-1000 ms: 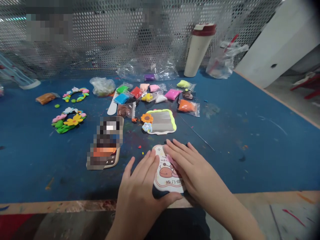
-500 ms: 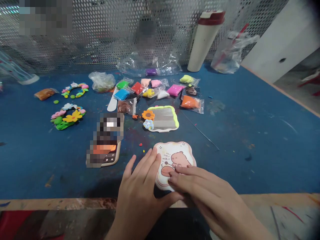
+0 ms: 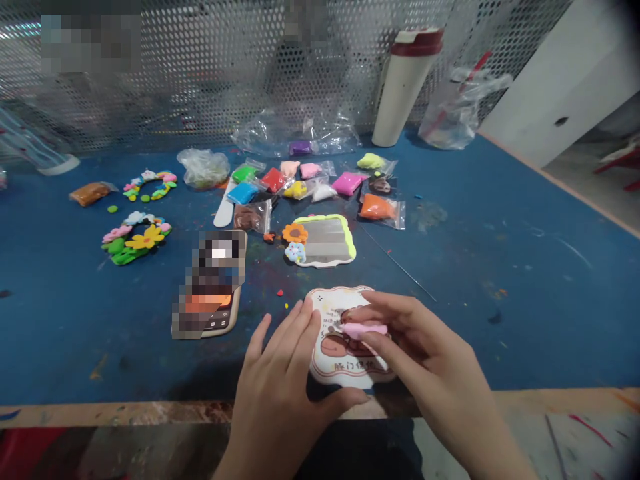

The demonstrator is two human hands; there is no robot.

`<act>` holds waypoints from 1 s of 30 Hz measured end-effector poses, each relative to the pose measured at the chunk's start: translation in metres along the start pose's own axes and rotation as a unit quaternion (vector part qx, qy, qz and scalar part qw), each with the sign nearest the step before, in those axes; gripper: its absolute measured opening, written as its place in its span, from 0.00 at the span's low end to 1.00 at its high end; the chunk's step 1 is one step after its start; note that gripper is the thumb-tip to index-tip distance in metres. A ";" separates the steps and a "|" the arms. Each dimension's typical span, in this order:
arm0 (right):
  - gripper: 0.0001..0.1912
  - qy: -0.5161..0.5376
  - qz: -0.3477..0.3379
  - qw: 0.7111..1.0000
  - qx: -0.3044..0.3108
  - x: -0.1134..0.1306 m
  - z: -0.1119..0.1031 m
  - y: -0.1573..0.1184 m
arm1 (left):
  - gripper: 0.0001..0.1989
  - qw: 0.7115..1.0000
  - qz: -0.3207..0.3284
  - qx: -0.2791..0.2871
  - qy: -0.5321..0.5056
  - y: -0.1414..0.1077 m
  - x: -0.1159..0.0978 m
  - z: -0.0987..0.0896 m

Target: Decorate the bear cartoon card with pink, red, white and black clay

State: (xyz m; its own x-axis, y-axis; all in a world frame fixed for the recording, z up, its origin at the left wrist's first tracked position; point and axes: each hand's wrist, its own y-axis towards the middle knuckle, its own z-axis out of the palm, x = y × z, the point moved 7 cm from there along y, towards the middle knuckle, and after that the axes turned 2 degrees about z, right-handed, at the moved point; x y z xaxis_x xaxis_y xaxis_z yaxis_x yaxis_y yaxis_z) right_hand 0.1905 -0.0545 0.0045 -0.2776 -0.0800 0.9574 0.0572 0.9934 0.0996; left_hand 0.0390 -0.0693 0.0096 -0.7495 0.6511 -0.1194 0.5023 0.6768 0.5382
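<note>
A white scalloped plaque (image 3: 325,365) with a printed animal and writing lies near the table's front edge. My left hand (image 3: 283,373) rests against its left side, fingers spread. Over the plaque's right part, my right hand (image 3: 415,340) pinches a small roll of pink clay (image 3: 366,331) between thumb and fingers. Behind the plaque lies a mirror (image 3: 327,241) with yellow-green clay along its edge and an orange flower (image 3: 295,233) and a light blue flower (image 3: 295,252) at its left.
A phone (image 3: 235,313) lies left of my hands. Farther left are two flower-covered rings (image 3: 145,237). Bagged clay (image 3: 350,183) sits behind the mirror, a thin metal rod (image 3: 407,272) at its right. A white cup (image 3: 400,93) stands at the back.
My right hand has lifted and turned, and the pink clay now shows between its fingers. More of the plaque's lower writing is visible. My left hand has barely moved.
</note>
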 end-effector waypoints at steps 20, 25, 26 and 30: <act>0.03 0.262 0.111 0.958 0.032 -0.025 0.009 0.000 | 0.34 1.000 -0.001 0.002 -0.004 -0.001 0.000 0.001; 0.03 0.202 0.073 0.977 0.008 -0.020 0.004 -0.002 | 0.34 1.000 -0.002 -0.001 -0.001 -0.001 0.000 0.000; 0.04 0.180 0.060 0.982 -0.001 -0.018 0.003 -0.002 | 0.33 1.000 0.000 -0.003 0.000 0.000 -0.001 0.000; 0.08 0.093 0.014 0.995 -0.036 -0.005 -0.003 -0.005 | 0.34 1.000 0.004 -0.007 0.003 0.000 -0.001 0.001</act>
State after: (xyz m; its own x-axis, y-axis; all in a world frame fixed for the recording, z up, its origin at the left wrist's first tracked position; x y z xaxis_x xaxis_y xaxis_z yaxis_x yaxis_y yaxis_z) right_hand 0.1944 -0.0588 -0.0004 -0.0928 -0.0723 0.9931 0.1332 0.9875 0.0844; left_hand 0.0403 -0.0702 0.0091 -0.7476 0.6550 -0.1097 0.5031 0.6664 0.5503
